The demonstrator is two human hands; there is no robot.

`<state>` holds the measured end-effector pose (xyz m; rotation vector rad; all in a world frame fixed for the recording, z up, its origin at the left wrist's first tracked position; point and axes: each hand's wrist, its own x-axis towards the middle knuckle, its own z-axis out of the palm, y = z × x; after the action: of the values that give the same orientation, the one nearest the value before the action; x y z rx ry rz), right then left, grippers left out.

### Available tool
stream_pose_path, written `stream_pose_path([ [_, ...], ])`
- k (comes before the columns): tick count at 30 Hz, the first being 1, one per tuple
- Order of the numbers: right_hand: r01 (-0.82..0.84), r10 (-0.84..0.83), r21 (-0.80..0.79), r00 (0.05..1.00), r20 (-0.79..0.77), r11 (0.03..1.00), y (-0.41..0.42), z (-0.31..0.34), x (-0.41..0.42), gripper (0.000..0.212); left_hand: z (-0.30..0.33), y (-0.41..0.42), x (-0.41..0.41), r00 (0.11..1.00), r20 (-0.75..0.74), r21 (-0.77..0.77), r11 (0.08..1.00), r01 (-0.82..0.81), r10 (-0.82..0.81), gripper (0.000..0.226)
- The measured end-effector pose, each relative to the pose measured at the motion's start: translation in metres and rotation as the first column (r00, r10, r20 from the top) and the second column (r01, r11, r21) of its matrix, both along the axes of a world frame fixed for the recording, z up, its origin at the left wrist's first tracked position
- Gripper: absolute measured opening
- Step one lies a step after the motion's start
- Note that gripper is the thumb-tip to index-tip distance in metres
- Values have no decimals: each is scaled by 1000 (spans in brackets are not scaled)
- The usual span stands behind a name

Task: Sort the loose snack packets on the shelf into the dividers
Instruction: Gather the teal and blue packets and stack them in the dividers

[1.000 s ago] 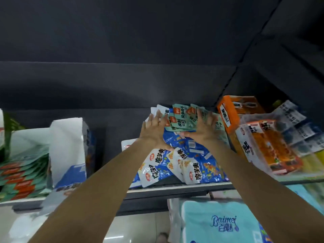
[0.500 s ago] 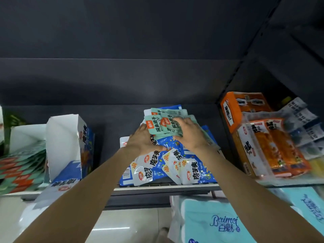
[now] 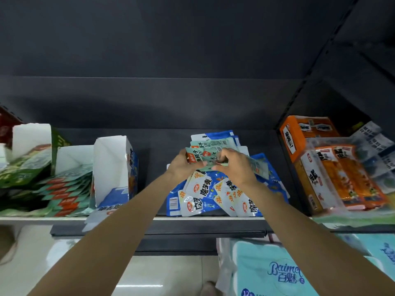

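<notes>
Both bare forearms reaching up and forward, converging near the middle of the shelf, left hand [image 3: 181, 167] curled round a bundle of green packets [image 3: 210, 149] from the left, right hand [image 3: 234, 167] knuckles up, fingers bent, pinching the same bundle from the right

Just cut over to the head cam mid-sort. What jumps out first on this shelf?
Both hands, left hand and right hand, grip a bunch of pale green packets at centre shelf, above a loose heap of blue-and-white packets. An open white carton stands to the left, orange snack packs to the right.
</notes>
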<state>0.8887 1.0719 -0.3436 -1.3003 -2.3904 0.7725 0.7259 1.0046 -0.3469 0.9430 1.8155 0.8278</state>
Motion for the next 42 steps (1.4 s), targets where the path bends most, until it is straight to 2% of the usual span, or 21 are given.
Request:
stream_pose_path([
  [3,-102,105,-114,994,21,988,-1,1,0,24,1,-5,1,996,-84,-66,998,18,-24,58],
  [6,-48,40,-91,995,-86,995,-9,16,6,27,13,-17,-2,967,-250,-70,997,27,-44,71],
  [9,-69,50,-67,967,-251,995,-23,49,5,21,40,-35,-5,957,-282,90,991,96,-67,81],
  [11,-146,126,-43,944,-306,988,-37,80,-3,28,60,-49,-11,962,-256,218,964,150,-92,72],
  [13,-194,176,-14,915,-363,981,-52,109,-16,36,79,-61,-23,967,-236,280,945,167,-101,49],
  [15,-205,186,0,888,-420,979,-64,130,-32,34,97,-75,-36,968,-240,327,932,155,-76,26],
  [16,-204,174,-16,872,-458,979,-70,138,-41,28,105,-83,-43,967,-248,359,922,147,-58,21],
  [18,-207,111,-127,842,-528,970,-81,146,-61,7,119,-99,-60,962,-274,424,897,123,-3,17],
  [20,-229,44,-259,822,-568,938,-94,148,-82,17,132,-119,-79,965,-256,458,885,77,49,15],
  [22,-234,20,-307,823,-568,923,-111,145,-109,24,138,-139,-103,964,-254,474,879,52,80,15],
  [25,-216,30,-262,822,-569,940,-137,137,-153,20,141,-169,-142,922,-352,508,860,45,160,21],
  [29,-180,61,-166,834,-548,970,-167,122,-205,19,149,-203,-185,888,-384,583,812,22,252,19],
  [34,-112,67,-70,881,-469,991,-182,97,-243,14,139,-217,-228,774,-614,442,880,172,157,6],
  [37,-73,44,-70,934,-355,995,-183,81,-252,15,126,-215,-245,676,-736,281,930,238,49,12],
  [40,-121,112,-37,978,-177,992,-184,70,-253,22,117,-212,-250,496,-861,65,943,326,-112,20],
  [42,-161,152,-47,977,-151,986,-185,70,-251,20,113,-209,-250,448,-883,21,940,340,-142,22],
])
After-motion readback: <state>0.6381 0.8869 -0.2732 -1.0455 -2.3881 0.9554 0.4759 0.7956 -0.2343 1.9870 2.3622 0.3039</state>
